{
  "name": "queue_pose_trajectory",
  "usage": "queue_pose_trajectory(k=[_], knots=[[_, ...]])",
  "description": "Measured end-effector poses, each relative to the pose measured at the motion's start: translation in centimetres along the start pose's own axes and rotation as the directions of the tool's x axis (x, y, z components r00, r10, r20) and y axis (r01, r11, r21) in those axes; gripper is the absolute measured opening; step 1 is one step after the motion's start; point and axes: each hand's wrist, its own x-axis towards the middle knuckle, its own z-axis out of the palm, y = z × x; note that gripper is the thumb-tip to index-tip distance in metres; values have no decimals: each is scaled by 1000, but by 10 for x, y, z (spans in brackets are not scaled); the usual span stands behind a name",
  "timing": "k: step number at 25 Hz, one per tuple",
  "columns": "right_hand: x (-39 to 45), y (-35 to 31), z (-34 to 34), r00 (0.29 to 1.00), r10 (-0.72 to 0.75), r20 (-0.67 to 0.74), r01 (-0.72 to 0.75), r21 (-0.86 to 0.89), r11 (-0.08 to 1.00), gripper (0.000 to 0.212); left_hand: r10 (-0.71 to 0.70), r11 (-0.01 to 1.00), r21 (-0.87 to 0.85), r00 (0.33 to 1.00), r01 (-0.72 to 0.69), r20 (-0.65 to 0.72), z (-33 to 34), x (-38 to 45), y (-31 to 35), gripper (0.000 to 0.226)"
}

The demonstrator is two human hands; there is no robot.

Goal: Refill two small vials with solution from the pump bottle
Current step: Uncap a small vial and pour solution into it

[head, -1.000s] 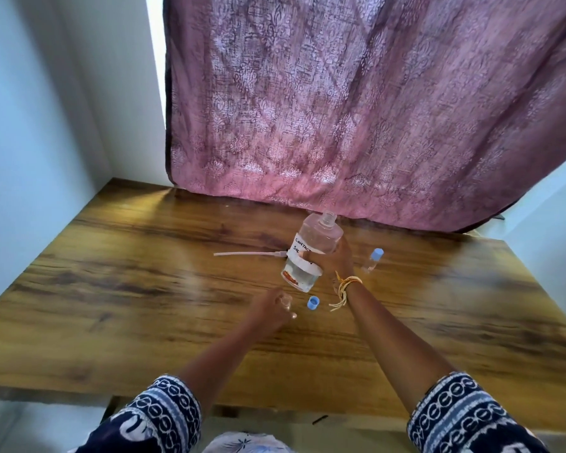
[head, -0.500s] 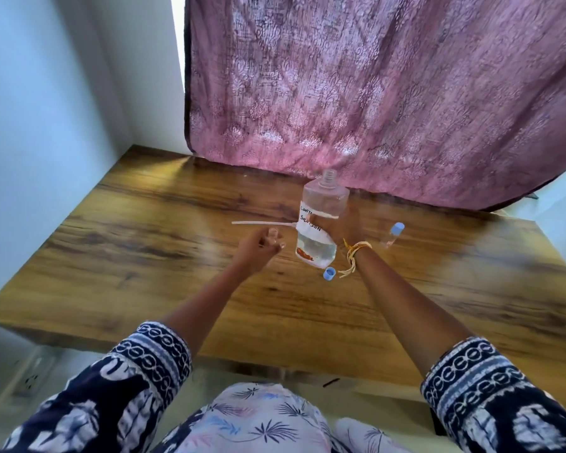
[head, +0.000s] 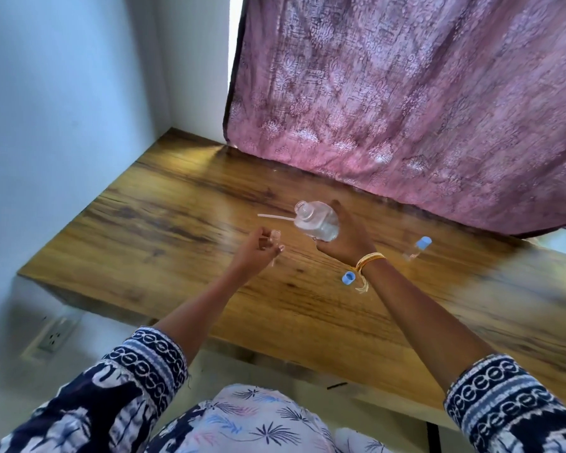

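Observation:
My right hand (head: 347, 237) grips the clear bottle (head: 317, 222), which is tipped left with its open neck pointing toward my left hand. The bottle holds clear liquid and has no pump on it. My left hand (head: 258, 251) holds a small open vial (head: 274, 238) upright, just left of and below the bottle's neck. A loose blue cap (head: 348, 277) lies on the wooden table (head: 177, 230) below my right wrist. A second vial with a blue cap (head: 417, 248) lies on the table to the right.
A thin white pump tube (head: 273, 217) lies on the table behind the bottle. A purple curtain (head: 406, 93) hangs along the table's far edge. A blue wall borders the left side, with a wall socket (head: 54, 336) low beside the table.
The bottle has gone from nearly upright to tipped leftward toward the vial. My left hand has lifted the vial off the table and brought it up beside the bottle's neck.

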Motion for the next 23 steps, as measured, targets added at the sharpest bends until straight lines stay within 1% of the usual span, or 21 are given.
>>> queue_pose_trajectory(k=[3, 5, 8, 10, 13, 15, 19, 23], knots=[[6, -2, -2, 1000, -17, 12, 18, -107, 994, 68, 66, 997, -50, 998, -66, -3, -4, 1, 19, 23], [8, -1, -7, 1000, -25, 9, 26, -152, 988, 72, 84, 993, -76, 996, -85, -8, -5, 1, 33, 23], [13, -4, -16, 996, -87, 22, 89, -252, 964, 73, 124, 990, -72, 992, -121, 29, -11, 1, 51, 23], [17, -8, -23, 992, -125, -6, 118, -285, 951, 71, 160, 985, -71, 986, -157, 35, -13, 2, 59, 26], [20, -13, -31, 976, -214, -29, 190, -354, 916, 67, 160, 982, -106, 986, -154, 41, -13, 4, 63, 32], [21, -15, -36, 967, -249, -55, 210, -378, 902, 69, 162, 980, -123, 985, -155, 53, -13, 5, 64, 34], [24, -21, -43, 969, -235, -71, 186, -415, 890, 71, 195, 974, -132, 978, -185, 73, -13, 8, 68, 31], [28, -26, -52, 969, -239, -56, 192, -438, 878, 64, 165, 969, -199, 982, -144, 93, -13, 8, 75, 27]])
